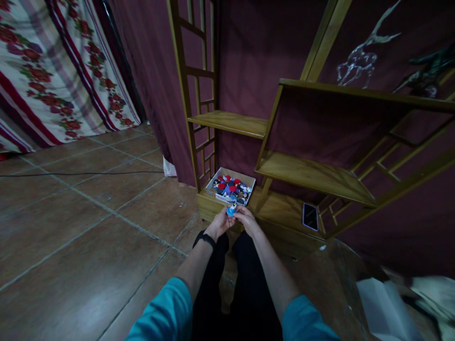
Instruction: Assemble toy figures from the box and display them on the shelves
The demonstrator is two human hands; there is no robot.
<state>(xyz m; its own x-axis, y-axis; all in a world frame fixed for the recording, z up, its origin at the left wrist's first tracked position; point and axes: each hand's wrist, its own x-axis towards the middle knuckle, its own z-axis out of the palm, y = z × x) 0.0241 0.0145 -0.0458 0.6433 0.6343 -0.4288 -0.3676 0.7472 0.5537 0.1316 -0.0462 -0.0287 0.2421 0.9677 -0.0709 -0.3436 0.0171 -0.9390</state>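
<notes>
A small figurine (231, 209) with a round blue base and a white upper part is between my two hands, just in front of the box. My left hand (220, 222) is closed around its left side, with a black band on the wrist. From the right, the fingers of my right hand (246, 218) pinch it. Just beyond my hands, a shallow cardboard box (250, 179) stands on the lowest shelf. It holds many small figurines (230, 186) in a jumble, several with red, black or purple round bases. Finer details of the held figurine are too small to make out.
The wooden shelf unit (318, 176) rises ahead, with posts and lattice sides. A phone (310, 217) lies on the lowest board at right. A clear deer figure (359, 59) stands on the upper board. A black cable (81, 173) crosses the tiled floor; a white bag-like object (386, 308) lies lower right.
</notes>
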